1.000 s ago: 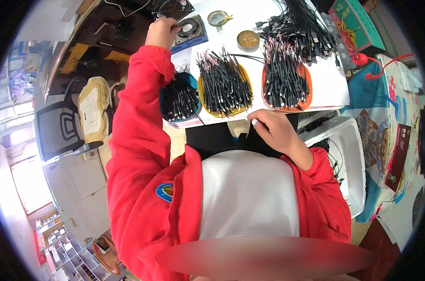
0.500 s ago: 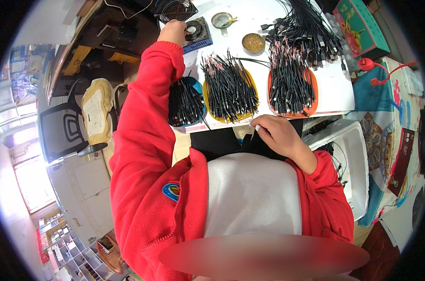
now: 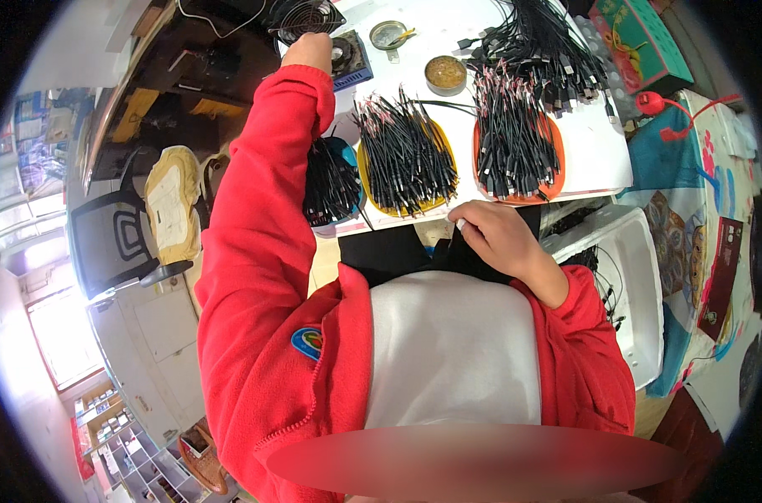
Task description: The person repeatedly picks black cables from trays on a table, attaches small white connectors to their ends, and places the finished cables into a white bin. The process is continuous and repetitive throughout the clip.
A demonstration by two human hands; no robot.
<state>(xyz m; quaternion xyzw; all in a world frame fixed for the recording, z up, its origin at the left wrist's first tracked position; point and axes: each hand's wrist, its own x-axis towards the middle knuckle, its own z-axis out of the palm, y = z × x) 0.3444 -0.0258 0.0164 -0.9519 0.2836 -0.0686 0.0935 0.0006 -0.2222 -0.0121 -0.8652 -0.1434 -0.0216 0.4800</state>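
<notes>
My left hand (image 3: 308, 53) is stretched to the far left of the white table, against the left side of a small blue box-shaped device (image 3: 349, 63) with a round dark centre on top. Its fingers are mostly hidden behind the back of the hand. My right hand (image 3: 502, 239) is at the table's front edge, thumb and forefinger pinched together; a small white spot shows at the tips, too small to name. Beyond it lie bundles of black cables in a yellow tray (image 3: 449, 144) and an orange tray (image 3: 559, 155). More short black cables (image 3: 330, 184) fill a blue tray.
A round black fan (image 3: 307, 18) stands behind my left hand. Two round tins, one (image 3: 389, 35) with a yellow stick and one (image 3: 445, 74) with amber contents, sit mid-table. Loose USB cables (image 3: 548, 50) heap at the back right. A white foam box (image 3: 641, 285) stands at right.
The view has shifted slightly, so the table's things sit a little further left and up. Both hands keep about the same places and poses.
</notes>
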